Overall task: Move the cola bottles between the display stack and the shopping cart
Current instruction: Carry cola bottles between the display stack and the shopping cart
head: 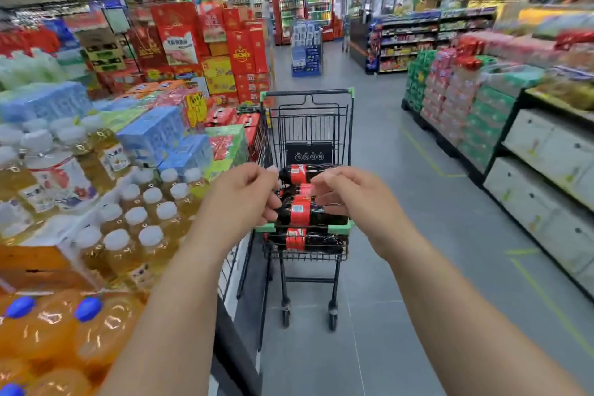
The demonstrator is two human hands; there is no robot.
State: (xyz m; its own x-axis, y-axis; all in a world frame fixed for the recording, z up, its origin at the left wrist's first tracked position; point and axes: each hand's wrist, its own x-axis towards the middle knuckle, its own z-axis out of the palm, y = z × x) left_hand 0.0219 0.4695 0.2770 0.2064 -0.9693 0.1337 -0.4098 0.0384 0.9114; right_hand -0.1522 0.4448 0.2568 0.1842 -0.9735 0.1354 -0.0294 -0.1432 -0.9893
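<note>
A small black shopping cart (307, 93) with green corner caps stands in the aisle straight ahead. Several dark cola bottles with red labels lie sideways in its basket, one at the far end (302, 173) and one lowest at the near end (313, 241). Another cola bottle (310, 214) sits on top, level with the cart's near rim. My left hand (244, 193) curls around its left end. My right hand (350, 193) rests over its right half with the fingers bent onto it. The motion blur hides fine detail of the grip.
A display of yellow juice bottles (128, 234), orange drinks (64, 331) and blue water packs (151, 131) runs along the left, touching the cart's side. Stacked drink cases (450, 99) and white shelving (546, 170) line the right. Grey floor (385, 299) stretches between.
</note>
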